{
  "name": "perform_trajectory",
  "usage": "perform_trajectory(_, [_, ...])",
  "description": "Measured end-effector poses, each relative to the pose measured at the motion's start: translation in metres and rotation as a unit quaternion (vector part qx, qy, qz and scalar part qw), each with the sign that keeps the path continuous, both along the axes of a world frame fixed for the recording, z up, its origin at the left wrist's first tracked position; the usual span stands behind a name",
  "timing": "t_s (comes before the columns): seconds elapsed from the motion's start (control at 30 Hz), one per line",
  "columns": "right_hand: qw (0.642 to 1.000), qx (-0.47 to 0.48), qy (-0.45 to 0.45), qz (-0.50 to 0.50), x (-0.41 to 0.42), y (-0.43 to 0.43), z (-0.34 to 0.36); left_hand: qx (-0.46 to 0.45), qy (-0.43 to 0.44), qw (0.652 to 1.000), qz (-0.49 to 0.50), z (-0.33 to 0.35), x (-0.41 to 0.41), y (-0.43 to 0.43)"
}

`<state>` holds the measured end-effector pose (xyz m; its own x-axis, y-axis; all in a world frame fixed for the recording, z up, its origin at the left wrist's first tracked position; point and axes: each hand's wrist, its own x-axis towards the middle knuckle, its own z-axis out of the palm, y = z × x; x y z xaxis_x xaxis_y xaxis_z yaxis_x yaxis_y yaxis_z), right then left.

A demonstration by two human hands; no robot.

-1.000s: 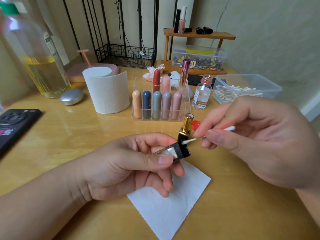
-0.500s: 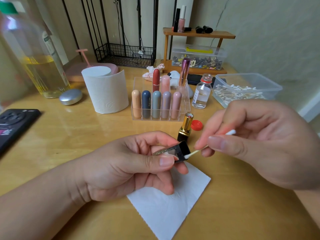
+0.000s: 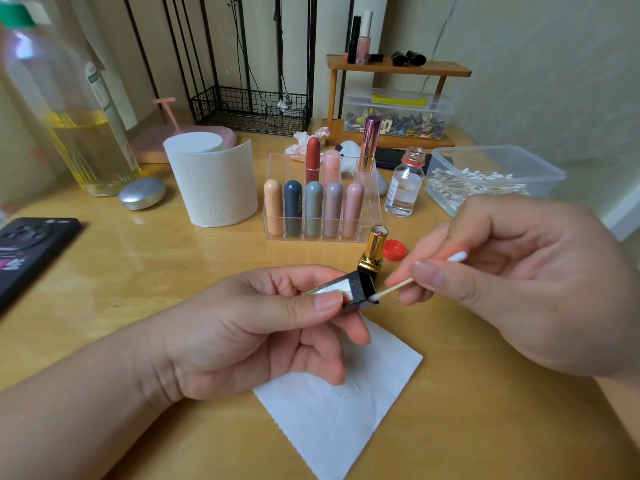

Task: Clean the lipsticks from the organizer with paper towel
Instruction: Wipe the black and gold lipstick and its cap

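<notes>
Head view. Item in hand: black lipstick cap [image 3: 349, 291], held in front of the organizer [image 3: 374, 206] and above a paper towel sheet [image 3: 339, 417]. It looks small, light, stiff and glossy, so probably slippery. It is best held by its flat sides with the open end left free. The left hand [image 3: 263, 327] grips it that way, thumb on top and fingers curled beneath. The right hand [image 3: 519, 282] pinches a cotton swab [image 3: 415, 278] between thumb and forefinger, its tip touching the cap's open end. The uncapped gold lipstick [image 3: 374, 249] stands upright just in front of the organizer's right corner and would likely tip if knocked. The organizer is clear plastic and holds capped lipsticks upright in two rows. To its left stands the paper towel roll [image 3: 213, 185]. To its right are a small open bottle [image 3: 405, 188] and a box of swabs [image 3: 495, 150], with a red bottle cap [image 3: 394, 250] in front. The surface is a smooth varnished wooden table [image 3: 156, 271]. Behind the organizer are a wooden shelf [image 3: 398, 65], a wire basket [image 3: 249, 109] and a pale wall.
</notes>
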<state>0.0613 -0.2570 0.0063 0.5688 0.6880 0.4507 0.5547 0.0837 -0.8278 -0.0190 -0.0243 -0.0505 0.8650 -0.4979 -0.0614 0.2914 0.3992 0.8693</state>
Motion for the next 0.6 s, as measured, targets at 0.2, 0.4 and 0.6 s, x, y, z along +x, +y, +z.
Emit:
perform_trajectory(0.2, [0.998,0.023,0.037,0.049,-0.0019,0.002,0.0015,0.011,-0.006,1.0,0.001,-0.0018,0.0007,-0.0008])
perform_trajectory(0.4, [0.997,0.051,0.038,0.037,-0.0057,0.0045,-0.0004,0.017,0.0,1.0,-0.016,0.0038,-0.0006,-0.0028])
perform_trajectory(0.6, [0.998,0.064,0.015,-0.003,-0.0049,0.0078,-0.0039,0.036,-0.021,0.999,-0.027,0.0038,-0.0016,-0.0022])
